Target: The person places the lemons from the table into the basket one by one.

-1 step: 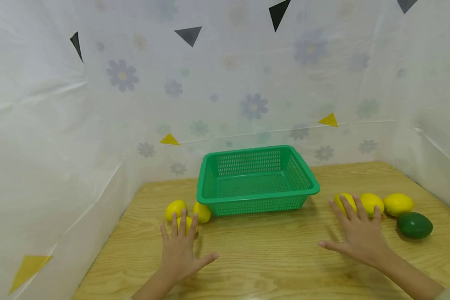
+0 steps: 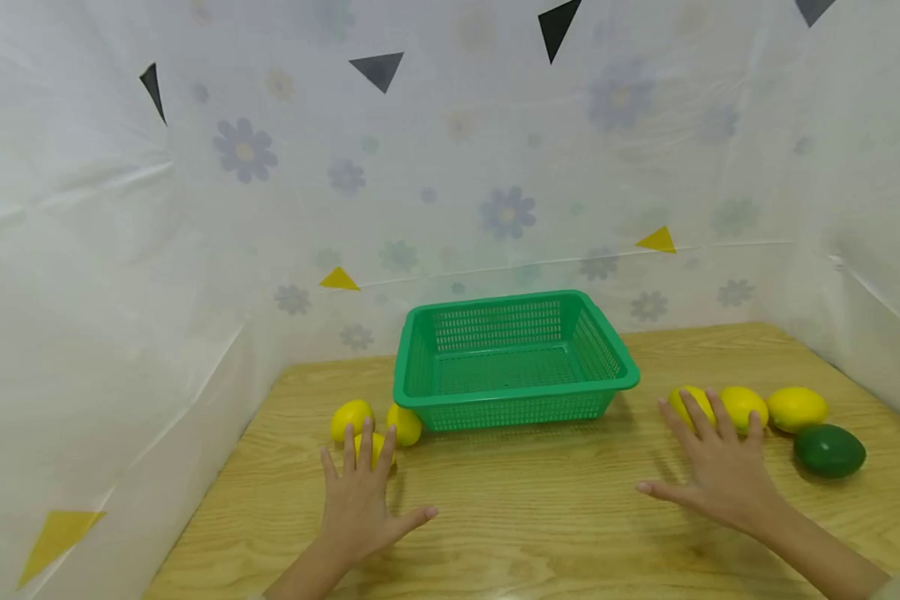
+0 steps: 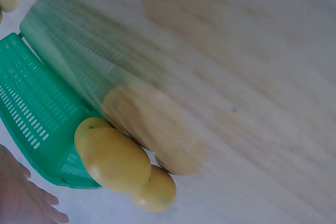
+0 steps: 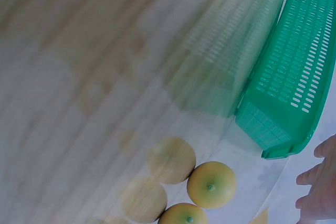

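- Toward the back edge of the tabletop, near its middle, sits a green basket; the head view looks down onto its slotted floor, bare from wall to wall.
- Near the tabletop's left edge, a left lemon, a front lemon and an inner lemon cluster by the basket's front left corner.
- Left hand: fingers and thumb spread wide, fingertips overlapping the front lemon in the head view; I cannot tell whether they touch.
- Toward the right edge, a near lemon, a middle lemon and an outer lemon form a row, with a dark green fruit just in front of the last.
- Right hand: also spread wide, fingers across the near lemon and partly the middle one; contact is unclear.
- Both wrist views show lemon stem ends, and the basket's reflection on the glossy tabletop, which the head view barely gives.
- Only the head view shows the dark green fruit.
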`<state>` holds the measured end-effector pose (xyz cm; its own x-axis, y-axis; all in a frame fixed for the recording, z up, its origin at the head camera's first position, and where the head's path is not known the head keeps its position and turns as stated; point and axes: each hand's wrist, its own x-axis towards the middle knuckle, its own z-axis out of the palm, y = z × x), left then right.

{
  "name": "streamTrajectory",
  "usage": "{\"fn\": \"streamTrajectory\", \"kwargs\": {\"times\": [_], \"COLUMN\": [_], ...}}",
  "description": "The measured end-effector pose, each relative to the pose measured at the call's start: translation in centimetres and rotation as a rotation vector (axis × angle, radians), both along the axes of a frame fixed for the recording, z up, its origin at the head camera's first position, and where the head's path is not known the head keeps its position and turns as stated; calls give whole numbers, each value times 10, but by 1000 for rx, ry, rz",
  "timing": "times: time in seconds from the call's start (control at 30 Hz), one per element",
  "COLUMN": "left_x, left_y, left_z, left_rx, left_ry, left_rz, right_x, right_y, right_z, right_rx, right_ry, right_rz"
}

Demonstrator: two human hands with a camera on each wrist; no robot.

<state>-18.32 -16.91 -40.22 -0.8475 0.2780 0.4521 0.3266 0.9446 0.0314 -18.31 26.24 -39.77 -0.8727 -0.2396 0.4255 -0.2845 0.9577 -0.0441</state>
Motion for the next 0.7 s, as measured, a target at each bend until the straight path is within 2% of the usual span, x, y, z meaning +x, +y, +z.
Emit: {"fn": "streamTrajectory", "kwargs": {"times": [0.27,0.47,0.7], "left_x": [0,0,-1], "left_y": [0,-1,-2], "left_z": [2,2,4], "left_rx": [20,18,53], "left_ry": [5,3,-13], "left_rz": [-12,-13,-37], "right_x": [0,1,0], "right_y": [-1,-3,-6], "right_z": [2,4,8], "right_rx": [21,16,12], "right_ry": [-73,-39,-52], "right_rz": [-8,-4,-10]}}
